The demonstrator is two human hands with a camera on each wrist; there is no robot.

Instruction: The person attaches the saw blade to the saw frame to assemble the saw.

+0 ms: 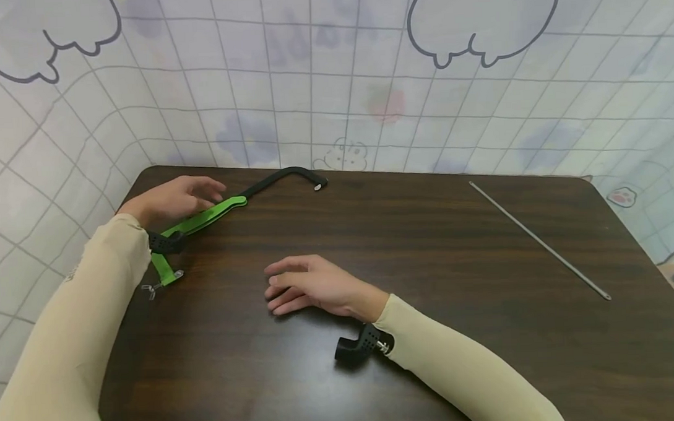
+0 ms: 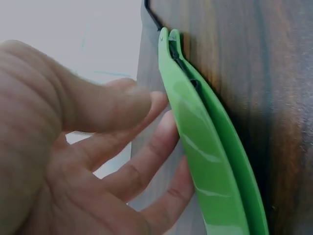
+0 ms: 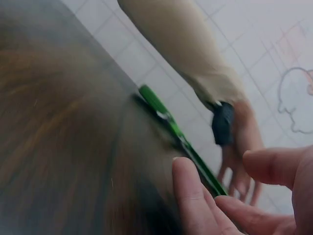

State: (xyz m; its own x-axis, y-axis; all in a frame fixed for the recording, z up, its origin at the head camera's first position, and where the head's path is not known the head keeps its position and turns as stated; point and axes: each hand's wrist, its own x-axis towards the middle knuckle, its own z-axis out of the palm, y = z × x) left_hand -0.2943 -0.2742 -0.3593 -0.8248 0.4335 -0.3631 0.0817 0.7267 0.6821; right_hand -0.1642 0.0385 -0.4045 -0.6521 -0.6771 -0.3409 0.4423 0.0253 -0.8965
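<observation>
A hacksaw frame (image 1: 217,210) with a green handle and a black bowed arm lies at the table's far left, without a blade on it. My left hand (image 1: 175,199) is at the green handle. In the left wrist view, its fingertips (image 2: 168,128) meet the side of the green handle (image 2: 205,166), while the thumb stays apart from it. Over the middle of the table, my right hand (image 1: 317,287) has its fingers loosely bent and holds nothing. A thin grey hacksaw blade (image 1: 539,240) with a hole at its end lies at the right.
The dark wooden table (image 1: 427,244) has rounded far corners. A white gridded cloth (image 1: 332,80) with cartoon prints hangs behind it and along its sides. A black wrist camera mount (image 1: 355,348) sits under my right wrist, and another (image 1: 167,242) is on the left.
</observation>
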